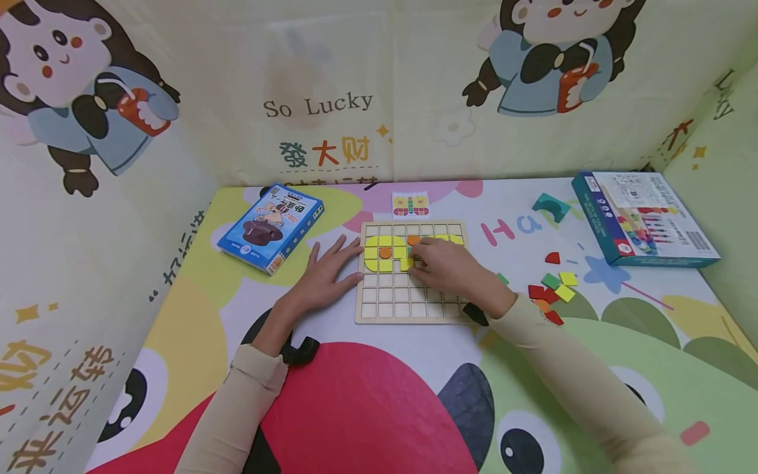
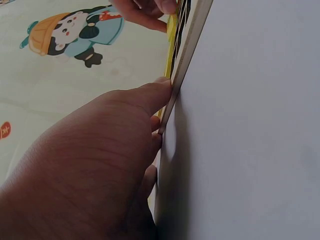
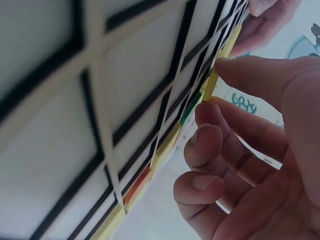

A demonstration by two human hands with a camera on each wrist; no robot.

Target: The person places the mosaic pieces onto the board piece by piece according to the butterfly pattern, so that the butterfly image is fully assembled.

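Observation:
A wooden grid board (image 1: 385,295) lies flat on the table, its upper rows partly filled with yellow tiles and a few orange and green ones. My left hand (image 1: 322,280) rests at the board's left edge, fingers spread, with the thumb (image 2: 155,92) touching the rim. Over the board's middle is my right hand (image 1: 450,266). Its thumb and index finger pinch a yellow tile (image 3: 211,85) at the grid surface, while the other fingers curl loosely. Part of the filled pattern is hidden beneath the right hand.
Behind the board lies a butterfly picture card (image 1: 410,205). Loose red, green, yellow and orange tiles (image 1: 551,291) are scattered to the right. A blue box (image 1: 272,227) lies back left, a larger teal-edged box (image 1: 648,217) back right, beside a teal arch-shaped piece (image 1: 552,206).

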